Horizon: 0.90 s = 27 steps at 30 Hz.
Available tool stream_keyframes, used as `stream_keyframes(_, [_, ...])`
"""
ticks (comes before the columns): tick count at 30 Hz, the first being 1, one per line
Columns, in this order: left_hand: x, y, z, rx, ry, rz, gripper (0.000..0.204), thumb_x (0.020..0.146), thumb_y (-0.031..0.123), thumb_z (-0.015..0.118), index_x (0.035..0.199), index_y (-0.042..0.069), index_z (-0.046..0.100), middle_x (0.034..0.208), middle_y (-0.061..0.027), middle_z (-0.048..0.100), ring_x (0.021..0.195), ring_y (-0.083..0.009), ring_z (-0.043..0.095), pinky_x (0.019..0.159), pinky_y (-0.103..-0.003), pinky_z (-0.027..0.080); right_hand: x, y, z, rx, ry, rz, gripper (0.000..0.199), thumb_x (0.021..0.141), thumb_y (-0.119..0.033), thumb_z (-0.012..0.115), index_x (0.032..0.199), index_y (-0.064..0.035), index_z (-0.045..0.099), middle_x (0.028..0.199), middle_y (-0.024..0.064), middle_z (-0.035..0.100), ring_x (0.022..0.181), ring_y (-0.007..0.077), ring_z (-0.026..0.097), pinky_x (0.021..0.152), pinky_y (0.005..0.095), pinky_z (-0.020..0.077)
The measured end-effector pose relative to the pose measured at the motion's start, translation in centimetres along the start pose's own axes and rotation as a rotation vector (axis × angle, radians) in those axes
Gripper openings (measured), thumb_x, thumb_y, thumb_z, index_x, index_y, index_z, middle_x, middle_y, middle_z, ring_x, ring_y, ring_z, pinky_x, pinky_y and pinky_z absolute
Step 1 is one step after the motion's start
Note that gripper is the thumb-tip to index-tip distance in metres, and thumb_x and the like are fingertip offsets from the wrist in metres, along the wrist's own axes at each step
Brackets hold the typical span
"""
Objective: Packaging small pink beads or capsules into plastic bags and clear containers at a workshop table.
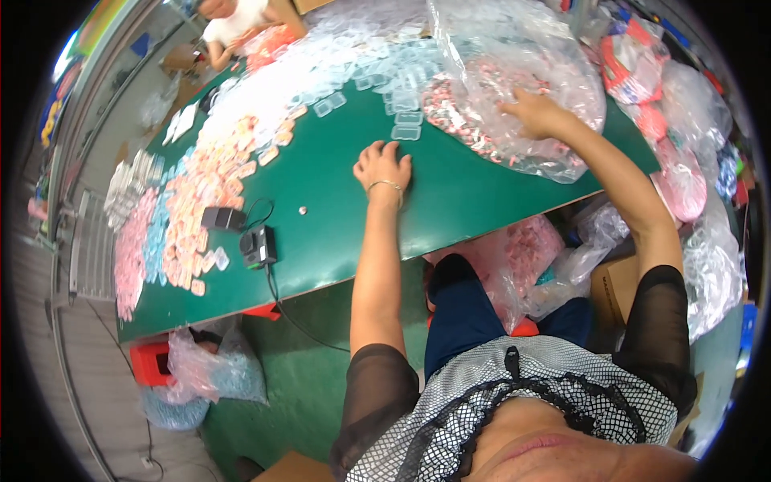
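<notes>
My left hand (381, 170) lies palm down on the green tabletop (321, 173), its fingers apart and slightly bent. Just beyond its fingertips are small clear plastic cases (406, 132). My right hand (534, 114) reaches over a big clear plastic bag (574, 145) spread on the table to the right. Many small pink, white and dark pieces (458, 120) fill the bag's near and left side. The right fingers look apart, with nothing visible between them, though blur hides their tips.
Heaps of clear cases (273, 84) run along the far side. Orange cases (193, 189), with blue and pink ones, cover the left. A small black device (259, 246) trails a cable. Across the table, a person (237, 28) handles red pieces. Filled bags (679, 181) stand right.
</notes>
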<state>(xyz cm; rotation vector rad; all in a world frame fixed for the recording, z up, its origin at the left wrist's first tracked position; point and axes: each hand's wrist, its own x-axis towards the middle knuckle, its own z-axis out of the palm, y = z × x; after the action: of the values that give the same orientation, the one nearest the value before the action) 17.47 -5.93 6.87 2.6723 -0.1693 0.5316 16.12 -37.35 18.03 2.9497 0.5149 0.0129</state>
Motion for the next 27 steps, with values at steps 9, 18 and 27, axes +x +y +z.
stream_keyframes(9, [-1.2,11.5,-6.4,-0.842,0.342,0.665,0.027,0.074,0.011,0.064,0.099,0.004,0.059,0.092,-0.0139,0.060,0.087,-0.0316,0.056,0.081,-0.039,0.045,-3.0,-2.6,2.0,0.075,0.315,-0.159,0.034,0.074,-0.006,0.053,0.107,-0.0112,0.060,0.107,0.0165,0.051,0.093,0.0331,0.055,0.075,0.0413,0.0450])
stream_keyframes(18, [7.2,18.1,-0.2,-0.132,-0.452,0.147,0.053,0.067,0.050,0.059,0.096,0.005,0.063,0.090,-0.0189,0.065,0.088,-0.0360,0.061,0.081,-0.043,0.044,-3.4,-2.3,1.9,0.625,0.229,-0.470,0.031,0.065,0.005,0.050,0.095,-0.0002,0.059,0.096,0.0166,0.055,0.095,0.0341,0.052,0.082,0.0411,0.0434])
stream_keyframes(27, [8.3,15.2,5.2,-0.829,-0.482,-0.147,0.033,0.073,0.018,0.061,0.101,0.002,0.063,0.066,-0.0118,0.062,0.060,-0.0226,0.059,0.058,-0.036,0.045,2.4,5.2,3.2,0.392,0.344,0.242,0.010,0.076,-0.006,0.054,0.083,-0.0026,0.060,0.080,0.0156,0.059,0.076,0.0315,0.059,0.070,0.0392,0.0483])
